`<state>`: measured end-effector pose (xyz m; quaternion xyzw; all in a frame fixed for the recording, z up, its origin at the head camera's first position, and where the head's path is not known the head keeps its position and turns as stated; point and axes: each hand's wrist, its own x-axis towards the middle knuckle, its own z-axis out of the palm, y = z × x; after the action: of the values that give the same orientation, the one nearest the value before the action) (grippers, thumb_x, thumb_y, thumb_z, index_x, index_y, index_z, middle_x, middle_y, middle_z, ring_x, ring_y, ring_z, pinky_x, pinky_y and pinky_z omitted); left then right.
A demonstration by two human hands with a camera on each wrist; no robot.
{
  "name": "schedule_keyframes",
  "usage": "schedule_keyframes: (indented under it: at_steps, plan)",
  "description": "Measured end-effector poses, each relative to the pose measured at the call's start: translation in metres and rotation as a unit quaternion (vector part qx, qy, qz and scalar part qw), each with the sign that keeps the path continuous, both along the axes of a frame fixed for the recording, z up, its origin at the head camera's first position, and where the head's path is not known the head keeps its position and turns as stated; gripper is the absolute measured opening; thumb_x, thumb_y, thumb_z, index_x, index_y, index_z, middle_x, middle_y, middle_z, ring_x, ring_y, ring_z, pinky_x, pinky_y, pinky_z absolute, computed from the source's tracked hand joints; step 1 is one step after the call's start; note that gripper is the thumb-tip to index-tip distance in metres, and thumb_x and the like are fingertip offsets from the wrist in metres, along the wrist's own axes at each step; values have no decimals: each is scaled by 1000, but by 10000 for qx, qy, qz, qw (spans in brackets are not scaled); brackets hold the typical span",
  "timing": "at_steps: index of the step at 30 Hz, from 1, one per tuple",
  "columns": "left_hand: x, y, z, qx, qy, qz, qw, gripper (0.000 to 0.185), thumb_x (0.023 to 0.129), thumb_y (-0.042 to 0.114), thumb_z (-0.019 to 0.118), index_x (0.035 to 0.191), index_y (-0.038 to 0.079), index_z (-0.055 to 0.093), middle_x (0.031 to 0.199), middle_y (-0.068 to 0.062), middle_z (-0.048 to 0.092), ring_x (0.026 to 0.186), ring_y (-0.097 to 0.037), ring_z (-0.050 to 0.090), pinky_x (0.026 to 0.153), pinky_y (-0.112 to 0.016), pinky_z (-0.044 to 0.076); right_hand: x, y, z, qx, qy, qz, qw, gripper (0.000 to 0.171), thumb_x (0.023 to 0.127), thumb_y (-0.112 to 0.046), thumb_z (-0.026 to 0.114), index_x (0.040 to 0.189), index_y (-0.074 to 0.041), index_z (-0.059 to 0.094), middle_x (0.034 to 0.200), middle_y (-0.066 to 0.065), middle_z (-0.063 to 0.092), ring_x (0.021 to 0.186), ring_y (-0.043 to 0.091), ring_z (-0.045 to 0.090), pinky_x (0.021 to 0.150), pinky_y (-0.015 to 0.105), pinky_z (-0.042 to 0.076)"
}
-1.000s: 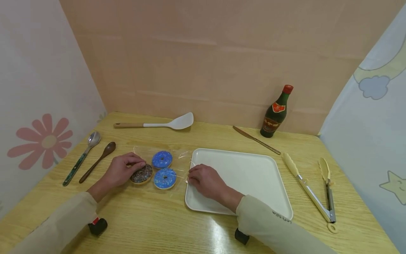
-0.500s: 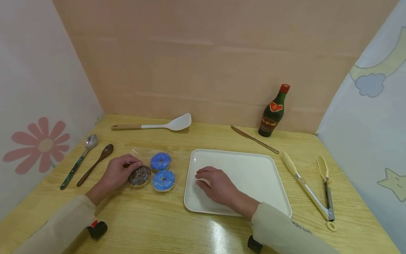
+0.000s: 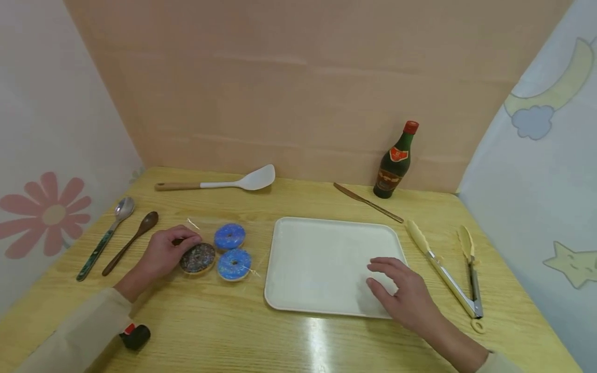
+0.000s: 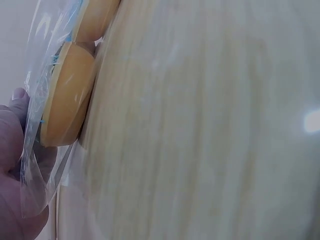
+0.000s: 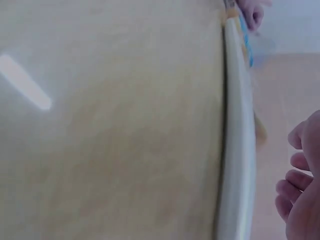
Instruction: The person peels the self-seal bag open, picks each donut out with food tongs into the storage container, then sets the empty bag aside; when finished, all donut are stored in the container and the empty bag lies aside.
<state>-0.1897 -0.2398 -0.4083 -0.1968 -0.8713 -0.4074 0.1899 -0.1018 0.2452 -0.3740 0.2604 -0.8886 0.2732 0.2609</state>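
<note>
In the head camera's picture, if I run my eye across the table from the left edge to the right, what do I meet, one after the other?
metal spoon → wooden spoon → left hand → chocolate doughnut → white tray → right hand → tongs

Light wood table, glare patch near bottom centre. Plain peach back wall. Flower-print panel frame left; cloud-and-star panel frame right.

No legible text; bottle label too small, blurred.
</note>
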Motion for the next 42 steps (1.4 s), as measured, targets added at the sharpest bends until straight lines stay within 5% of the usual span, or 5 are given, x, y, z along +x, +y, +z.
schedule_keyframes:
  at_steps: [7,16,24,31,42]
  plan:
    - [1,-3,3,118,-22,-162,9998,9,87,-2,66,85,4,72,80,0,66,72,-6,58,62,-16,44,15,53,-10,-118,-328,-1407,9894,37,73,-1,75,107,3,63,114,17,55,103,34,50,75,37,38]
    - [0,-4,4,283,-164,-203,9993,10,89,-3,64,86,1,72,81,-3,66,73,-7,58,63,-17,44,10,120,-7,70,-1624,-3000,9400,82,81,-26,73,130,21,26,123,45,24,112,61,19,80,63,22]
    - [0,-3,4,286,-205,-207,9992,9,89,-1,64,87,0,72,82,-3,66,74,-7,58,62,-18,45,1,147,-13,433,-2460,-3259,9118,109,82,-49,68,127,33,10,115,55,21,107,67,16,85,68,16]
    - [-1,-3,4,281,-189,-213,9992,9,90,-1,64,86,0,72,82,-4,66,75,-6,59,64,-17,45,-7,150,-12,320,-3002,-3246,8964,101,82,-56,65,116,31,25,100,44,32,94,57,33,71,60,36]
    - [-1,-3,2,417,-204,-279,9985,10,88,-3,65,84,3,72,80,-3,66,73,-7,59,64,-17,45,-17,148,-16,661,-3116,-3523,8800,101,78,-69,59,98,28,34,90,37,31,79,50,43,52,52,41]
